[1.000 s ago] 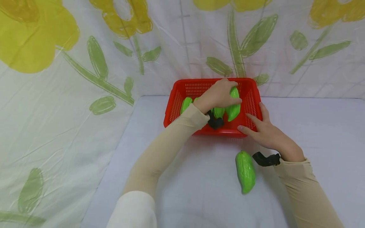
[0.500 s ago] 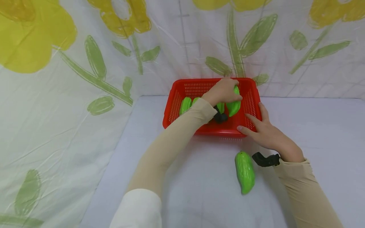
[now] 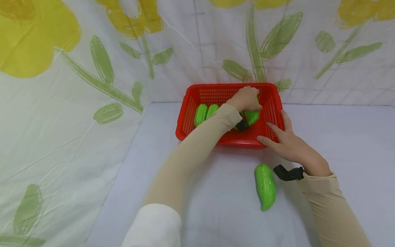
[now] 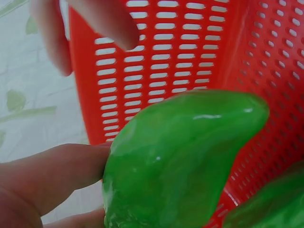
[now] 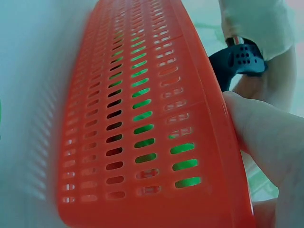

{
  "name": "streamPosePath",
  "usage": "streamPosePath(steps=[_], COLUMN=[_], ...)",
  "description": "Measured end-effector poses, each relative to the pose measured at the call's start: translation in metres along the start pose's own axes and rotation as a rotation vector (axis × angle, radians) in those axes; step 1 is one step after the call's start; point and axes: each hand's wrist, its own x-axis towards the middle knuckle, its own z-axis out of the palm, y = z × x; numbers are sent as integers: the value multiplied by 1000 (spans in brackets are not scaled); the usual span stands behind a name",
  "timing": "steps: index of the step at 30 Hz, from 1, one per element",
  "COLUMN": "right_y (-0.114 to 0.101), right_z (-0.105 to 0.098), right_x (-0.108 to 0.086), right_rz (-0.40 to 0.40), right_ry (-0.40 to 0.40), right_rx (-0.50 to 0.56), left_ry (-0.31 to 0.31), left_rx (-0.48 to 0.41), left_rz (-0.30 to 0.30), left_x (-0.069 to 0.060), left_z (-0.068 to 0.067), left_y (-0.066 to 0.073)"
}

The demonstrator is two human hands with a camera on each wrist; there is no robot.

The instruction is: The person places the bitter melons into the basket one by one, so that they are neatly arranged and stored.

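At the right side of the red plastic basket (image 3: 273, 113), my left hand (image 3: 245, 99) holds a ridged green bitter melon (image 3: 252, 118) by its upper part. The left wrist view shows fingers (image 4: 52, 173) against that melon, its tapered end pointing to the basket's inside, while two other fingers stand apart from it. My right hand (image 3: 288, 144) grips the basket's right rim near the front corner, thumb and a finger over the edge. More bitter melons (image 3: 200, 115) lie in the basket's left half, partly hidden by the left forearm.
One more bitter melon (image 3: 265, 187) lies on the white tabletop (image 3: 222, 202) in front of the basket, left of the right wrist's black strap (image 3: 288, 172). Behind the basket hangs a white cloth (image 3: 185, 44) with painted flowers.
My left hand has shifted slightly right, and the bitter melon in it now sits a little deeper in the basket. The right hand and the loose bitter melon stay put.
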Motion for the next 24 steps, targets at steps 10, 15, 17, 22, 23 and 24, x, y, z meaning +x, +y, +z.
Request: streamPosePath(steps=[10, 15, 17, 22, 23, 24], right_y=[-1, -2, -2, -2, -2, -2], right_z=[-1, -1, 0, 0, 1, 1], right_x=[-1, 0, 0, 0, 0, 0], right_rz=[7, 12, 13, 13, 15, 16], right_ry=[-2, 0, 1, 4, 5, 5], right_rx=[-1, 0, 3, 1, 2, 2], left_ry=[-8, -19, -25, -18, -12, -6], left_rx=[43, 65, 75, 75, 76, 78], left_rz=[-30, -42, -53, -64, -60, -56], left_x=[16, 21, 22, 23, 22, 22], left_z=[14, 21, 24, 31, 33, 34], left_y=[1, 0, 0, 1, 1, 1])
